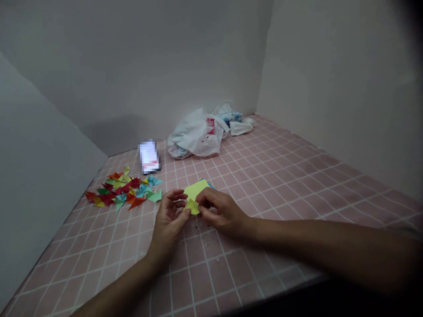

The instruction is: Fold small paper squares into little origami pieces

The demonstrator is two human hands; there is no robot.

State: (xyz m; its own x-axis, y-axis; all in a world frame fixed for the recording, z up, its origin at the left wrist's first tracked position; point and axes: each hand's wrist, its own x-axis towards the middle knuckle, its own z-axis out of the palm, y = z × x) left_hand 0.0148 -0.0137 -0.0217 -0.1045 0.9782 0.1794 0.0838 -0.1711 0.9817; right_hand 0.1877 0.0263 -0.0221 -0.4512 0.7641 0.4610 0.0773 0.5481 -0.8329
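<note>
Between my two hands is a small folded piece of yellow paper (192, 207). My left hand (172, 213) pinches its left edge with thumb and fingers. On its right side, my right hand (220, 210) grips the same paper, fingers curled and closed. Just behind it lies a stack of square paper sheets (196, 189), yellow on top, with blue showing at the right corner. To the left of my left hand spreads a pile of folded paper pieces (124, 189) in red, orange, yellow, green and light blue.
A lit phone (149, 157) leans near the back wall, its screen blurred out. White plastic bags (198, 134) sit at the back, with a white and blue bundle (233, 118) beside them. Pale walls enclose the pink tiled surface (280, 189) at the back and sides.
</note>
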